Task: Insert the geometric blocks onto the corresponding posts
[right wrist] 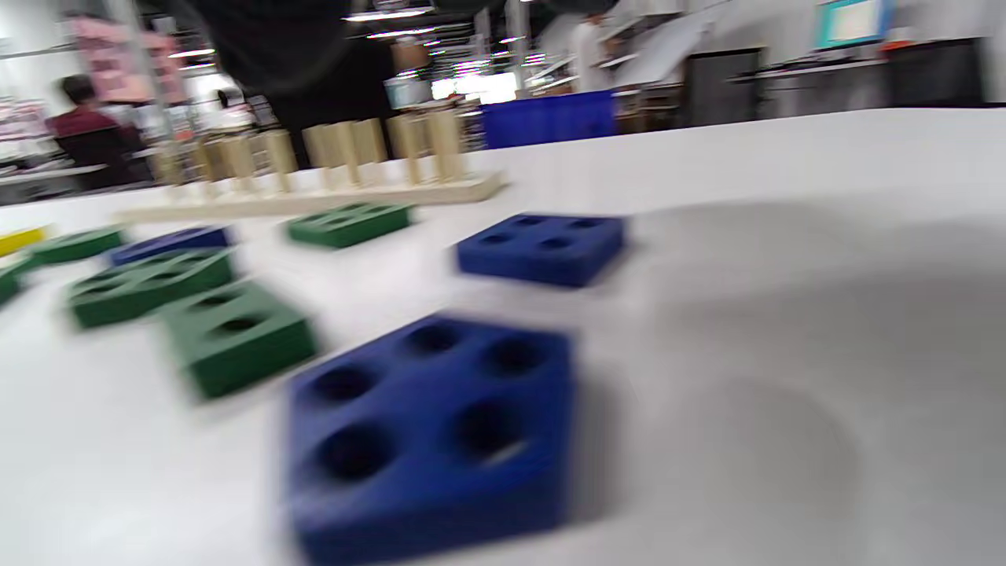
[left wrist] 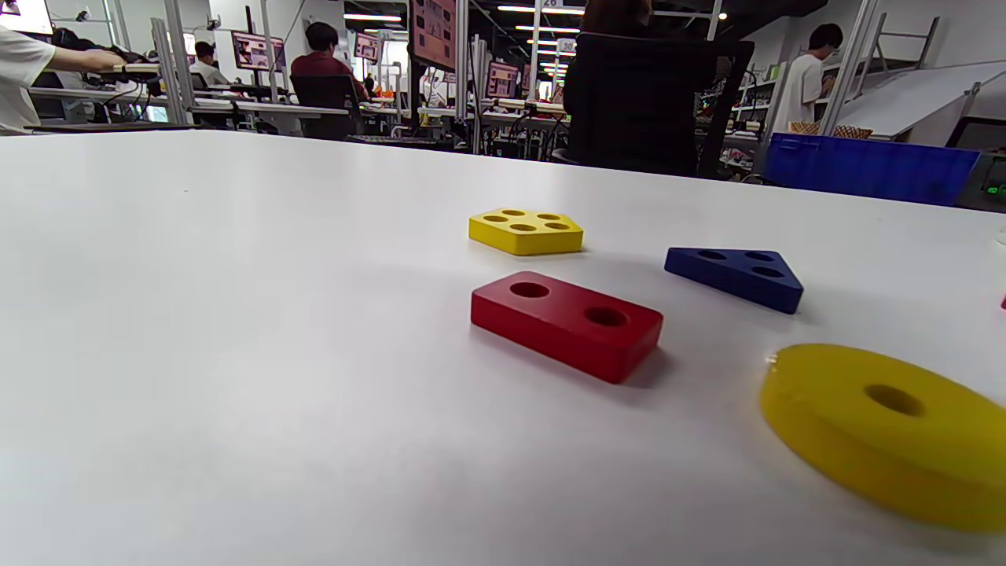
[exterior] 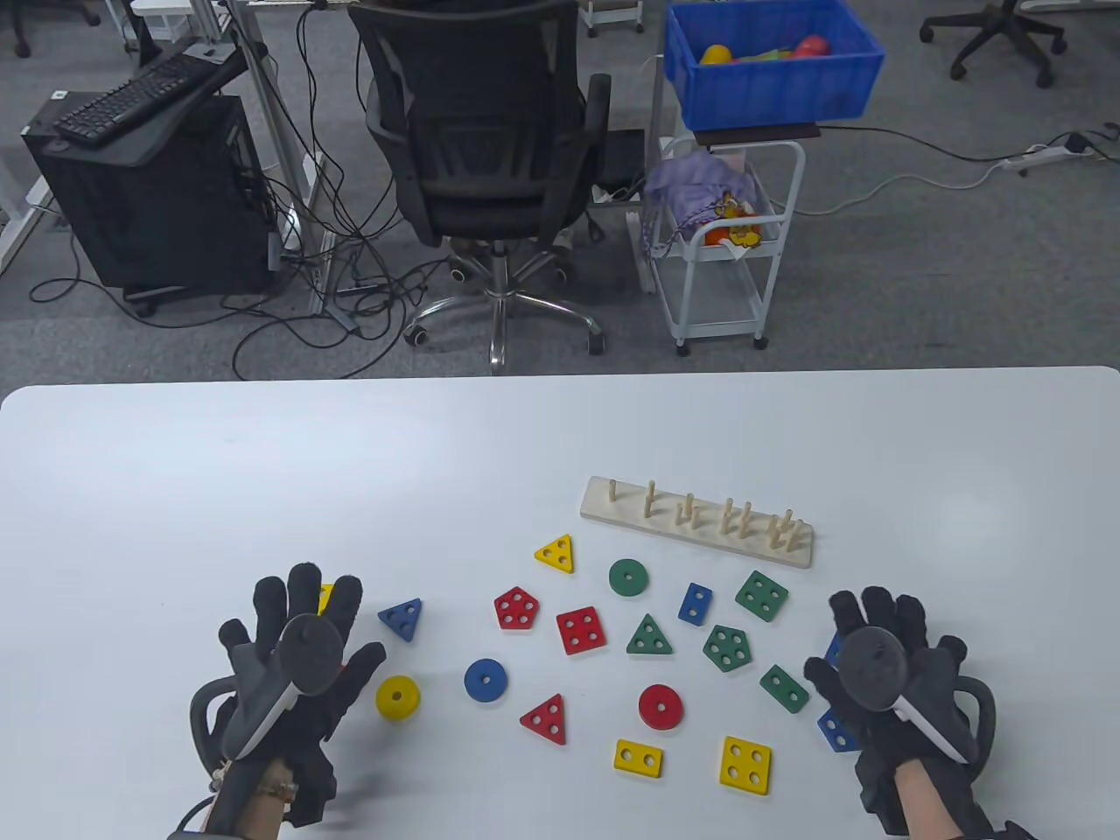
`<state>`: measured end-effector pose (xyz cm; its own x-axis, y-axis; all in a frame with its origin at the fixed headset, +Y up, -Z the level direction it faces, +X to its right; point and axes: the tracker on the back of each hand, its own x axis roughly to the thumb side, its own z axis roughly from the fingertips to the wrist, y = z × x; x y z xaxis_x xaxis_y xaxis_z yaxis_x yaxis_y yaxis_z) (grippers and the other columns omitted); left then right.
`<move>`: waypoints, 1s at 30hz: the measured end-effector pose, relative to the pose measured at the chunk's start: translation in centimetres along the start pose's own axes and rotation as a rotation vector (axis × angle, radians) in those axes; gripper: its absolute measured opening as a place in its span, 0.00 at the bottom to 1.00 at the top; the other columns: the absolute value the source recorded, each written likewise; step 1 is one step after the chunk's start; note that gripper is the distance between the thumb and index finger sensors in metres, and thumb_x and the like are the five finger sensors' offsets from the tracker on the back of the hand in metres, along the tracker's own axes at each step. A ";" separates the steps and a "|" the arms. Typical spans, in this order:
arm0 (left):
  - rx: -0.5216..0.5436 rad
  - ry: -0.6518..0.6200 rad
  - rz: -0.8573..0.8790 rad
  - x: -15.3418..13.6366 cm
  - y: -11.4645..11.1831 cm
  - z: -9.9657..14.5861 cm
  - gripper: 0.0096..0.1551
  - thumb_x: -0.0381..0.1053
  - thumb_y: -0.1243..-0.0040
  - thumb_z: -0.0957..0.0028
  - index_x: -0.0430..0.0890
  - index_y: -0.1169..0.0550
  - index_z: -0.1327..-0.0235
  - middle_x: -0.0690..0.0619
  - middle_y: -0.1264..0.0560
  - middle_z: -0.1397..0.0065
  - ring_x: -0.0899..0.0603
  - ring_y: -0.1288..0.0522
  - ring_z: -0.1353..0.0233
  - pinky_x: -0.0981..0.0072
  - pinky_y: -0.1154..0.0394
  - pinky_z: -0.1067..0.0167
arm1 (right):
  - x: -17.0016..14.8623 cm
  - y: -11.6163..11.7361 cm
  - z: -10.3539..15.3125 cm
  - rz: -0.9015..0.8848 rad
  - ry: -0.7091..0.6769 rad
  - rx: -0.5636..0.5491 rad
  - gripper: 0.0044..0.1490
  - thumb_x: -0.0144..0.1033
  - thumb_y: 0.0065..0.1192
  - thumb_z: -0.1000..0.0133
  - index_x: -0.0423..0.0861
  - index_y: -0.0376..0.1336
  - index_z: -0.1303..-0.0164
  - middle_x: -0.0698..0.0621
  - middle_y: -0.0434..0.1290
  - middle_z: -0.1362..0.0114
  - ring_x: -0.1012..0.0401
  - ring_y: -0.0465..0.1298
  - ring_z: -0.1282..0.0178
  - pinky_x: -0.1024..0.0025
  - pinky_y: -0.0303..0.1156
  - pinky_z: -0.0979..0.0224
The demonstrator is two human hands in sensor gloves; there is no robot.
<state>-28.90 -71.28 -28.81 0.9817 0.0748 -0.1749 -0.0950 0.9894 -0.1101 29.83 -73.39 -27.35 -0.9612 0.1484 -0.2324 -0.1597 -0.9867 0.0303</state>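
White tabletop carried the work, with an office chair and a blue plastic crate behind it. We found the pale wooden peg board lying toward the far right, all posts bare. Coloured wooden blocks lay scattered just before it, among them a red square four-hole block, a green disc and a yellow disc. We noted our left hand flat above the table, fingers spread, gripping nothing. Our right hand was likewise splayed and empty, over a blue four-hole square block.
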 end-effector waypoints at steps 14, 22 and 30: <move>-0.031 0.006 -0.027 0.5 -0.6 0.2 0.47 0.81 0.62 0.65 0.79 0.54 0.26 0.68 0.67 0.14 0.46 0.65 0.11 0.37 0.62 0.19 | 1.2 1.9 -4.8 0.283 -0.044 0.199 0.42 0.43 0.76 0.56 0.50 0.61 0.31 0.45 0.71 0.27 0.45 0.75 0.32 0.38 0.66 0.31; -0.041 0.004 -0.025 0.4 -0.7 0.1 0.47 0.81 0.62 0.65 0.78 0.53 0.26 0.68 0.67 0.14 0.46 0.65 0.12 0.37 0.62 0.19 | 2.2 1.7 -4.8 0.301 -0.131 0.181 0.44 0.44 0.74 0.55 0.44 0.60 0.29 0.40 0.70 0.27 0.45 0.75 0.36 0.36 0.65 0.31; -0.042 0.013 -0.015 0.1 -0.7 0.0 0.47 0.80 0.62 0.65 0.78 0.53 0.26 0.68 0.66 0.14 0.46 0.66 0.12 0.37 0.62 0.19 | 8.3 -3.1 -7.8 0.149 -0.307 0.051 0.44 0.40 0.70 0.53 0.46 0.55 0.26 0.41 0.64 0.22 0.44 0.72 0.31 0.33 0.62 0.29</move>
<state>-28.70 -71.96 -28.77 0.9810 0.0577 -0.1851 -0.0870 0.9842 -0.1541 24.07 -69.56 -36.96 -0.9964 0.0232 0.0817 -0.0157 -0.9956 0.0919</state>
